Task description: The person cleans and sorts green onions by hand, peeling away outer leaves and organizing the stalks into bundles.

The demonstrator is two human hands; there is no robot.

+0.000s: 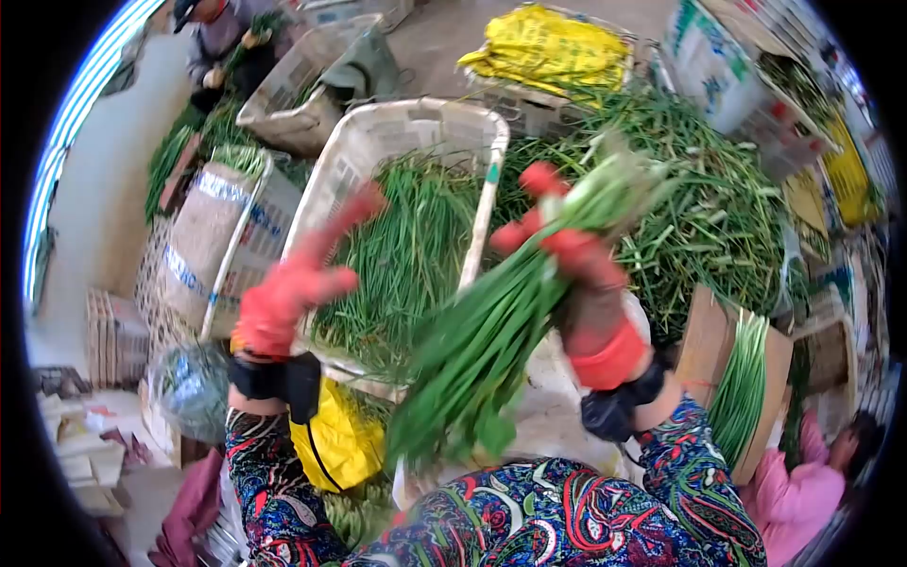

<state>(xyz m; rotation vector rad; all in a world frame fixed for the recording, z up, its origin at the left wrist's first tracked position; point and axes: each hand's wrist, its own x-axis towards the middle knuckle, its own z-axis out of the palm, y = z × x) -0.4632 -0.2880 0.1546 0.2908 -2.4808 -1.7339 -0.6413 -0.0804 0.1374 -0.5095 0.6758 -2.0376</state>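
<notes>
My right hand [581, 250], in a red glove, is closed around a bunch of green chives [501, 326]. The pale root ends point up and right, blurred by motion, while the leaves hang down toward my lap. My left hand [298, 279], also red-gloved and somewhat blurred, is empty with its fingers apart. It is over the left rim of a white plastic crate [430, 111]. Inside that crate lies a layer of loose chives [416, 246]. Both wrists carry black bands, and my sleeves are patterned.
A big heap of trimmed greens [704, 208] lies to the right. Bundled chives [742, 378] rest on cardboard [699, 345]. Yellow sacks [553, 47] top a crate behind. A person in pink [803, 496] sits at lower right; another person [222, 47] handles greens at upper left.
</notes>
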